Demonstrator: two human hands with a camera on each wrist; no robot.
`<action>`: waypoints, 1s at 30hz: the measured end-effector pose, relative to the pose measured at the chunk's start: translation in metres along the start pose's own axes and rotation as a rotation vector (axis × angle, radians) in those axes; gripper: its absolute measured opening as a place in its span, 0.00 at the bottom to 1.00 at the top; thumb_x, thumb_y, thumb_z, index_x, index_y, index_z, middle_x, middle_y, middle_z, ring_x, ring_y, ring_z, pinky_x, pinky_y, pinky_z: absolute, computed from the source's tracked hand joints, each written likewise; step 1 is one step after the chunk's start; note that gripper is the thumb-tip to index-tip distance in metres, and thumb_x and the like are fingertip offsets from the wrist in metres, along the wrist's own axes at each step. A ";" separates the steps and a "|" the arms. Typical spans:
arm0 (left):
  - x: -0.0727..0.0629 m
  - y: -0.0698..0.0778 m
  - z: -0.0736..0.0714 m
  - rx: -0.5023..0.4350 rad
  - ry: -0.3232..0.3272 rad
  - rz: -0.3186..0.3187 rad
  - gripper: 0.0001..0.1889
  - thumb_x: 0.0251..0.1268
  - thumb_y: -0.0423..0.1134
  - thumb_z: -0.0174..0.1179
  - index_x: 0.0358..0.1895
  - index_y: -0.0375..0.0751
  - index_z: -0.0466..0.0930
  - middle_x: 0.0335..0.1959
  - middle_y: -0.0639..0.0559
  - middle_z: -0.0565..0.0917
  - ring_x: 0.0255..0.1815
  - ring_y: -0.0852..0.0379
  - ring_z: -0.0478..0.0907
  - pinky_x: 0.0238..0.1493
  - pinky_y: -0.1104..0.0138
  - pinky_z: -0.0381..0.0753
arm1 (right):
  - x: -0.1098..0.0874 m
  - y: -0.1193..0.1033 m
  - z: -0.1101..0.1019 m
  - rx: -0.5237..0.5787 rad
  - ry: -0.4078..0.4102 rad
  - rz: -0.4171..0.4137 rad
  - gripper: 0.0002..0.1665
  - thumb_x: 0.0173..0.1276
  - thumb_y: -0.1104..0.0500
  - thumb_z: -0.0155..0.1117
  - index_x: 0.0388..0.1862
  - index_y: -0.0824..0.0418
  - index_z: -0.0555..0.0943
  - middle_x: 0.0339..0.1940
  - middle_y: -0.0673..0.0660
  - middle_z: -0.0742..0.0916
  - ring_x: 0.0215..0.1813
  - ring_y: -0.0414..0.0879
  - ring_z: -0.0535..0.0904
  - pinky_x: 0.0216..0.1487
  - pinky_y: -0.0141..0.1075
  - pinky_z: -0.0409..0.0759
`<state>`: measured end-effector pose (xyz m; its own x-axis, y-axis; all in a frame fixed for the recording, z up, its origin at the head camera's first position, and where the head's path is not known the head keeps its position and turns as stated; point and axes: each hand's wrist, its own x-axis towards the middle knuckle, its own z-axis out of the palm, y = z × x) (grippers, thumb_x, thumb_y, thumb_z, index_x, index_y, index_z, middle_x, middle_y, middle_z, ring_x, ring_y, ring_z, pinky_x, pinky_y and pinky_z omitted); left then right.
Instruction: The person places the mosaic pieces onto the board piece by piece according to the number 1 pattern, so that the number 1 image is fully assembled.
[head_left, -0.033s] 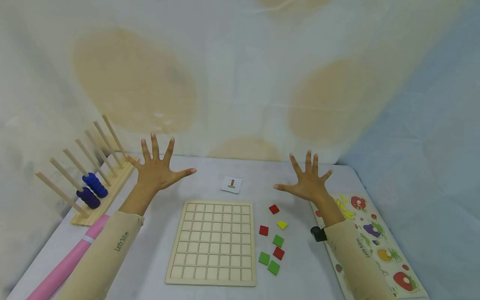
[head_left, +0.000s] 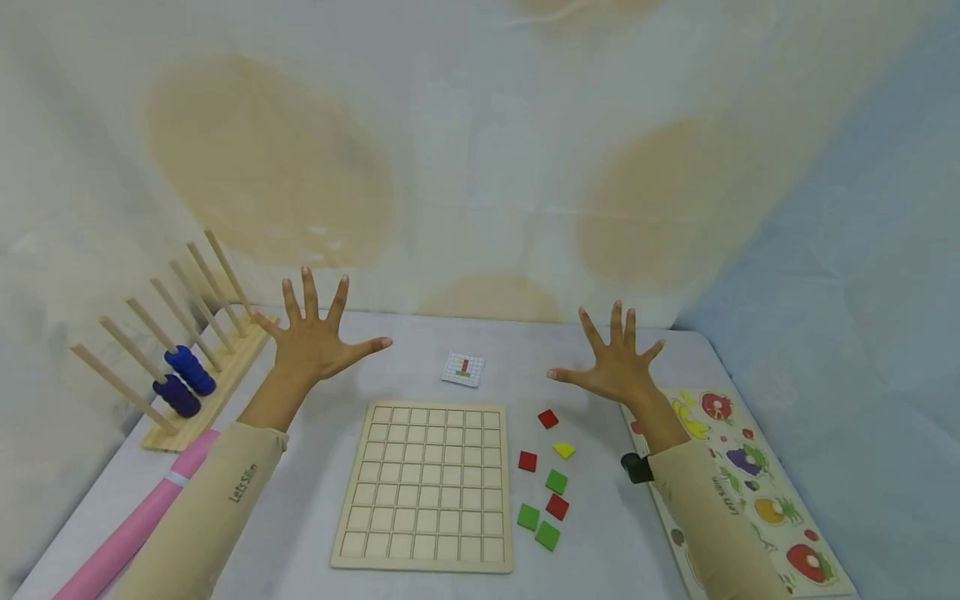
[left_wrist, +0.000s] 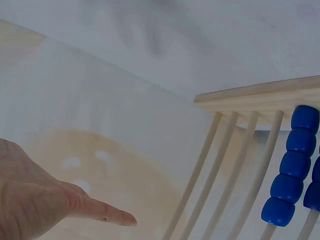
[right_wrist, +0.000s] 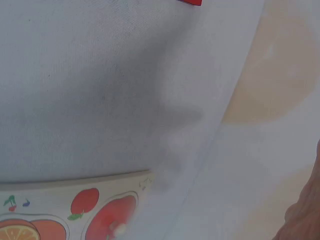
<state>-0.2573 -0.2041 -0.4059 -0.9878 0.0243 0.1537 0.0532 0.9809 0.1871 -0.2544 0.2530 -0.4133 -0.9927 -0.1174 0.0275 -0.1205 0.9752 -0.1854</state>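
Note:
Both hands hover over the table with fingers spread wide, holding nothing. My left hand (head_left: 311,346) is at the back left, near the wooden peg stand (head_left: 217,383) with blue beads (left_wrist: 295,162). At the back right my right hand (head_left: 618,367) is over the table beside the fruit puzzle board (head_left: 750,483). Between the arms lies a wooden grid board (head_left: 422,487), its squares bare. Right of it lie several loose tiles: red (head_left: 528,461), green (head_left: 547,535) and a yellow quarter-round one (head_left: 564,450). Behind the board lies a small pattern card (head_left: 462,368).
A pink roll (head_left: 142,525) with a pale band lies along the left side, partly under the left sleeve (head_left: 217,508). A patterned cloth (head_left: 487,167) hangs behind the table. Dark purple beads (head_left: 177,396) sit on one peg of the stand.

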 end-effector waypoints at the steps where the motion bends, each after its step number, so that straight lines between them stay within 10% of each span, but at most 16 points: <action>1: 0.000 0.000 0.000 -0.002 -0.004 -0.003 0.60 0.47 0.88 0.40 0.77 0.68 0.20 0.73 0.44 0.10 0.74 0.32 0.12 0.51 0.21 0.18 | 0.000 0.000 0.000 -0.004 -0.001 0.000 0.70 0.50 0.16 0.57 0.82 0.40 0.37 0.80 0.67 0.33 0.79 0.68 0.23 0.57 0.82 0.29; 19: 0.000 0.002 -0.005 0.007 -0.038 0.003 0.61 0.46 0.88 0.42 0.78 0.66 0.21 0.74 0.42 0.12 0.76 0.29 0.18 0.52 0.20 0.21 | -0.006 0.001 -0.002 0.013 0.030 -0.031 0.70 0.50 0.18 0.60 0.82 0.40 0.38 0.80 0.67 0.33 0.79 0.67 0.24 0.57 0.82 0.32; 25: -0.008 0.000 -0.007 0.018 -0.028 0.067 0.60 0.49 0.86 0.45 0.80 0.64 0.27 0.79 0.29 0.37 0.78 0.26 0.38 0.57 0.20 0.33 | -0.016 -0.002 0.003 0.042 0.070 -0.068 0.70 0.50 0.20 0.63 0.83 0.42 0.41 0.80 0.69 0.38 0.80 0.67 0.29 0.59 0.82 0.36; 30: -0.017 -0.003 -0.002 0.045 0.016 0.134 0.58 0.52 0.83 0.46 0.81 0.59 0.36 0.70 0.28 0.61 0.64 0.28 0.65 0.55 0.31 0.62 | -0.027 -0.002 0.011 0.043 0.062 -0.061 0.70 0.50 0.20 0.64 0.83 0.45 0.43 0.80 0.70 0.43 0.80 0.69 0.38 0.62 0.80 0.41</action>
<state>-0.2404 -0.2083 -0.4075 -0.9698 0.1533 0.1898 0.1779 0.9766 0.1204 -0.2276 0.2519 -0.4248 -0.9815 -0.1633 0.1003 -0.1822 0.9574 -0.2239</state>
